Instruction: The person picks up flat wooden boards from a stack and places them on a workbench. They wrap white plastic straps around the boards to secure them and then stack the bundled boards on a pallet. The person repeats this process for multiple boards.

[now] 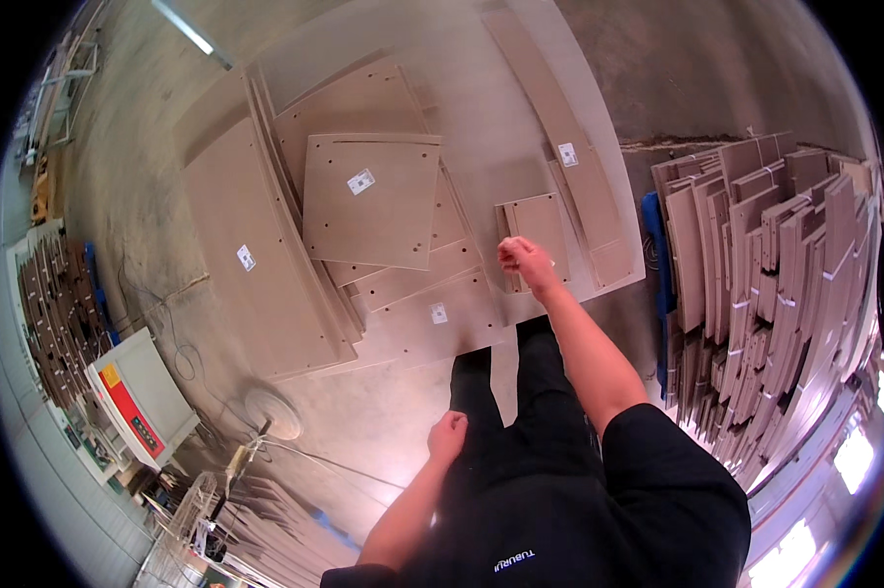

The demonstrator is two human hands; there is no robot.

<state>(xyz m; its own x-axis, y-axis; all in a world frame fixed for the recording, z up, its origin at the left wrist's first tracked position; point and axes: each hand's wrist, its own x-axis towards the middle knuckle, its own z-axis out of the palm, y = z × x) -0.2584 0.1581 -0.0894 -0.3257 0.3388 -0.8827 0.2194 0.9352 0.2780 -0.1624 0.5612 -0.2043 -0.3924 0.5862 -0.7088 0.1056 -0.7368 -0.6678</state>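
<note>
My right hand (527, 263) is over a small brown board (540, 220) that lies near the table's front edge. Its fingers are curled together, and whatever they may hold is hidden. Down by my thigh hangs my left hand (449, 435), loosely closed, with nothing showing in it. Left of the right hand, a squarish board (373, 201) with drilled holes and a white label lies askew on other drilled boards (422, 279). A long narrow board (559, 127) with a label stretches away on the right.
A large labelled panel (246, 235) covers the left of the pale table (461, 69). Stacked boards (755, 255) on a blue pallet (654, 255) stand to the right. At the left are a white-and-red machine (143, 397), a round-based stand (273, 412) and cables on the floor.
</note>
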